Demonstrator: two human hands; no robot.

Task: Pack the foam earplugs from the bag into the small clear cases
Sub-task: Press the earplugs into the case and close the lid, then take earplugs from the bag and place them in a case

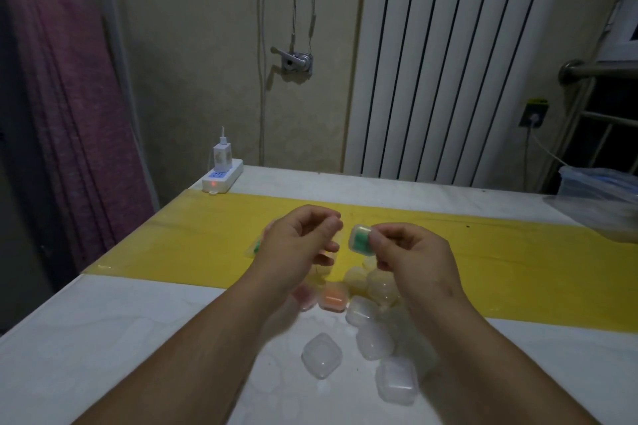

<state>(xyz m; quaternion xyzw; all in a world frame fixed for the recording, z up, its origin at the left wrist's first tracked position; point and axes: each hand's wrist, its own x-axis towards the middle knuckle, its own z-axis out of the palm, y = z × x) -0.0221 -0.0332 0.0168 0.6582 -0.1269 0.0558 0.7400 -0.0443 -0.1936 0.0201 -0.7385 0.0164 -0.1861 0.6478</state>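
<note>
Raised above the desk [103, 338] in the right hand [411, 252], grip narrow, thumb and fingertips pinching a small clear case [360, 242] with green earplugs [361, 237] inside. Just beside it, apart from the case, the left hand [300, 241], fingers curled toward the thumb; cannot tell whether that grip holds anything. Behind the left hand, partly hidden, a clear bag [253, 248] with a bit of green showing, lying on the yellow strip [518, 269] across the desk. Below the hands, a loose cluster of clear cases on the desk: an orange-filled case [333, 298] at the yellow strip's near edge, a lone clear case [321, 355] nearer the left forearm, more cases [374, 340] crowded beside the right forearm, some blurred. At the desk's far left corner, a white power strip [222, 178] with a charger [222, 155] plugged in and a red light lit. Against the wall beyond, a white radiator [448, 62]; at the left, a purple curtain [69, 97].
</note>
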